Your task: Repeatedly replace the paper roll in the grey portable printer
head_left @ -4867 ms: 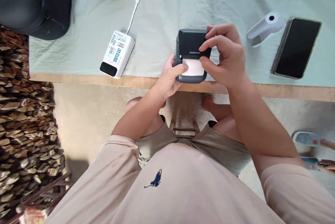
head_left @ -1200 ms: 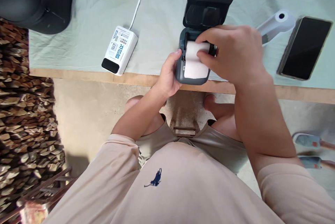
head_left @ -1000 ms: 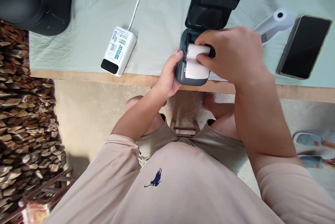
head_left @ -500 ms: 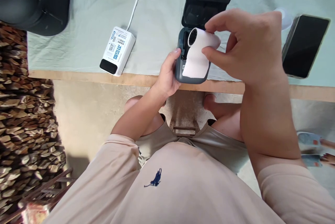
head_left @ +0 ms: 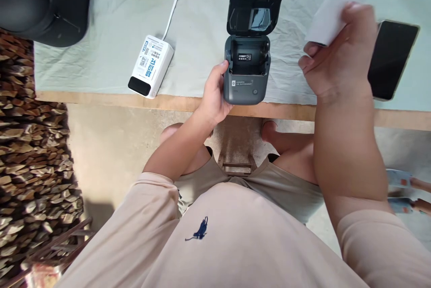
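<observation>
A small dark grey label printer rests at the front edge of the table with its lid flipped up. Its paper bay shows bare inside, with a small printed label at the bottom. My left hand grips the printer's left side, thumb near the top edge. To the right, raised above the cloth, my right hand is closed on a white paper roll, blurred by motion. The roll's far end fades into the blur, and part of it is hidden by the fingers.
A white power bank with a short cable lies left of the printer. A black phone lies beyond my right wrist. A black case stands at the far left corner. Stacked firewood is below left.
The paper roll has come out of the printer's bay and moved right with my right hand. My left hand stays on the printer, whose lid has shifted slightly left.
</observation>
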`<state>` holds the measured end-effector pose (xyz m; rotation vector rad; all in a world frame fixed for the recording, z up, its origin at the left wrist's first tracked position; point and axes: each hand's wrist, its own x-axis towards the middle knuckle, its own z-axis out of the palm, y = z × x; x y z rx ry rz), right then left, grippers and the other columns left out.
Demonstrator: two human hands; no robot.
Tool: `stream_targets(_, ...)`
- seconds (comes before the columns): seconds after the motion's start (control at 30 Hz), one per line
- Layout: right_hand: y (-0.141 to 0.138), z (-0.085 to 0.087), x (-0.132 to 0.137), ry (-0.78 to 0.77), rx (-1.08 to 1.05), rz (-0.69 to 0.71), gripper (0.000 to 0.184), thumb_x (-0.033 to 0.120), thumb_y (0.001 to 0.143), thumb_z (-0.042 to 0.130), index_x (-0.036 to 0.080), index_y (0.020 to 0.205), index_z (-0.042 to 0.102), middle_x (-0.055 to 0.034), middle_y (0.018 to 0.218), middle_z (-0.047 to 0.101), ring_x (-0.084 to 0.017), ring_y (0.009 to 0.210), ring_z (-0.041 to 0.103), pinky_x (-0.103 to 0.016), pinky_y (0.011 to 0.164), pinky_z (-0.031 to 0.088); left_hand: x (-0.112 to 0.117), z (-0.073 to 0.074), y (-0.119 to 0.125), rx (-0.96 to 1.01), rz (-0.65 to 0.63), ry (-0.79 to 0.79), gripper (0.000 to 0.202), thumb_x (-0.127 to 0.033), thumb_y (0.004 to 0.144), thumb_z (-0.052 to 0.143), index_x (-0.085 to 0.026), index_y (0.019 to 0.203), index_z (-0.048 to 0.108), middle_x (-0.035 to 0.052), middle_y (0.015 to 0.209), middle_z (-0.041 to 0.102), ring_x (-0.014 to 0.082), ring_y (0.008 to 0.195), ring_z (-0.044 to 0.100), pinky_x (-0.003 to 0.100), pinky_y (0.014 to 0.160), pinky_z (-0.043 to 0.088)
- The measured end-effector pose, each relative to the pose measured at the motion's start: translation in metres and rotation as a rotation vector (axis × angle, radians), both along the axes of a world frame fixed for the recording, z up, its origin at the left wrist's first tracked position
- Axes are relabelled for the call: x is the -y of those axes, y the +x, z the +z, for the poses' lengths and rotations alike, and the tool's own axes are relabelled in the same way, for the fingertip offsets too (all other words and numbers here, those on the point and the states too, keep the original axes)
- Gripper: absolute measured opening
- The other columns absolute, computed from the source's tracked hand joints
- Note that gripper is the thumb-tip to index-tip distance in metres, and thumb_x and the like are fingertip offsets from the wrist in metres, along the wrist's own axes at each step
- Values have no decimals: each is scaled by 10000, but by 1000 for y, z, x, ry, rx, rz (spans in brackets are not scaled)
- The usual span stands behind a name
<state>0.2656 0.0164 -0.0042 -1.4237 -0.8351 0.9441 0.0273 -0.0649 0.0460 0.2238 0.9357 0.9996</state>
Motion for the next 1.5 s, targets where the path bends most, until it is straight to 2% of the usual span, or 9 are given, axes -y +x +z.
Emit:
stream_targets(0.13, -9, -13, 7, 46, 117, 57, 413, 575, 809, 574, 333, 1117, 444, -55, 996, 637, -197, 678, 486, -351, 560, 353, 0, 1, 0, -4, 0, 1, 405, -500, 1175, 481, -207, 1296, 733, 84, 1253, 883, 378, 1475, 785, 506, 1192, 709)
stream_targets(0.27, -6, -8, 15, 56, 323, 155, 392, 442, 820, 763, 309, 1059, 481, -22, 998, 659, -198, 802, 608, -383, 736, 539, 0, 1, 1, -1, 4, 13, 465, -506, 1199, 405, -196, 1328, 727, 78, 1202, 890, 345, 1420, 818, 467, 1152, 728)
stream_targets(0.47, -4, 17, 25, 4, 804, 225, 557, 40, 774, 748, 291, 1244, 584, -9, 1061, 739, -222, 1009, 691, -398, 916, 566, 0, 0, 0, 3, -13, 18, 480, -523, 1203, 404, -194, 1336, 728, 67, 1147, 882, 319, 1363, 843, 424, 1111, 739)
stream_targets(0.7, -7, 13, 34, -45, 801, 269, 788, 16, 716, 691, 309, 1427, 523, -23, 1151, 785, -220, 911, 651, -423, 945, 551, 1, -4, -2, -22, -35, 25, 509, -617, 1172, 468, -205, 1258, 755, 73, 1043, 858, 347, 1311, 852, 454, 1053, 754)
stream_targets(0.9, 35, 11, 28, 453, 896, -168, 524, 55, 720, 557, 320, 1160, 450, -61, 1144, 517, -300, 1102, 622, -505, 986, 514, 0, -6, -2, -17, -42, 62, 467, -586, 1169, 488, -208, 1148, 761, 64, 996, 845, 335, 1289, 855, 440, 1054, 749)
stream_targets(1.03, 57, 0, 5, 159, 901, -412, 736, -36, 581, 742, 338, 1073, 343, -92, 1266, 444, -352, 1270, 509, -586, 1194, 443, 0, -6, -2, -7, -45, 62, 427, -548, 1164, 516, -206, 1098, 763, 63, 961, 832, 333, 1268, 861, 430, 1029, 749)
stream_targets(1.2, 46, 5, -4, -208, 869, -354, 812, -117, 580, 758, 349, 1020, 259, -91, 1292, 514, -307, 1211, 542, -555, 1237, 385, 1, -3, -2, -9, -35, 50, 424, -544, 1169, 506, -212, 1111, 762, 62, 992, 853, 322, 1278, 862, 421, 1032, 751)
stream_targets(1.37, 36, 19, 2, -258, 880, -383, 791, -208, 530, 532, 357, 975, 203, -3, 1062, 468, -250, 1034, 549, -435, 1074, 407, 1, -1, -2, -26, -18, 28, 458, -576, 1165, 495, -208, 1160, 767, 73, 1005, 860, 341, 1281, 859, 466, 1048, 755)
stream_targets(1.5, 37, 17, -6, -81, 693, -425, 670, -137, 552, 502, 333, 942, 227, 24, 953, 351, -205, 907, 479, -366, 922, 410, 1, -2, -1, -22, -30, 38, 452, -558, 1167, 479, -210, 1142, 766, 69, 997, 860, 340, 1287, 861, 463, 1057, 752)
